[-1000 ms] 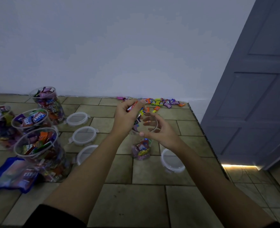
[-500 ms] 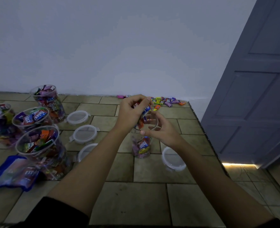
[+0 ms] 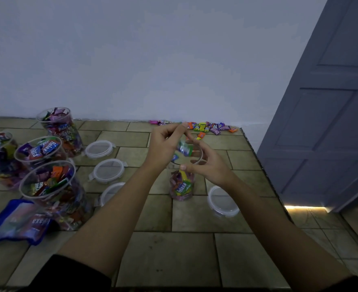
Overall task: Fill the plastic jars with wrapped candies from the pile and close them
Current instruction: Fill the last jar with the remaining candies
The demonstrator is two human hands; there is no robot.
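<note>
A clear plastic jar [image 3: 182, 187] stands on the tiled counter, its bottom part filled with wrapped candies. My right hand [image 3: 207, 165] grips the jar's rim, thumb on the near side and fingers over the far side. My left hand [image 3: 164, 142] hovers over the jar mouth with loosened fingers. Blurred green and blue candies [image 3: 184, 149] drop from it into the jar. The candy pile [image 3: 207, 127] lies by the wall just beyond my hands.
Several full open jars [image 3: 51, 186] stand at the left beside a blue candy bag [image 3: 16, 220]. Three lids [image 3: 108, 170] lie left of my arms, and another lid [image 3: 222, 202] lies right of the jar. The counter edge [image 3: 258, 165] and a grey door [image 3: 332, 102] are at the right.
My left hand brought a handful of candies over the jar mouth and loosened its fingers, and the candies now fall in. My right hand has kept hold of the rim.
</note>
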